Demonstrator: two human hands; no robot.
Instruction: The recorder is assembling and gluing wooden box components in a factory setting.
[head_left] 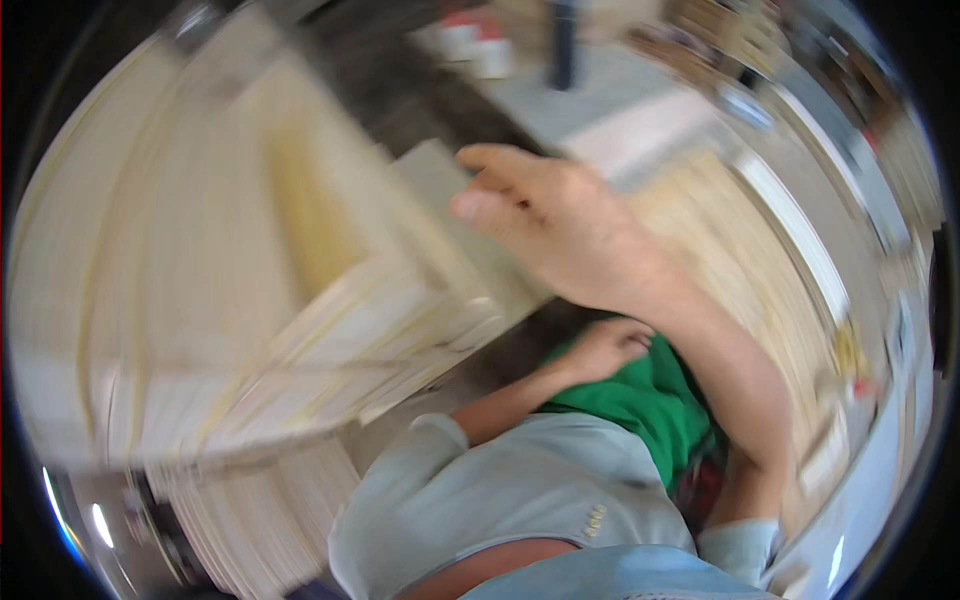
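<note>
1. Head view: right hand [565,225] loosely bent, thumb and forefinger parted, nothing visible between; flat greyish board [430,165] by its fingertips, contact unclear.
2. Left hand [607,350] curled beside soft green cloth [625,400]; cannot tell its hold.
3. Left of both: pale, yellow-streaked flat panels [200,250].

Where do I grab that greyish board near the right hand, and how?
Probably pinch its right edge, coming from the right: the greyish board looks flat, and that edge seems to jut past the pale panels. Blur hides its thickness.
</note>
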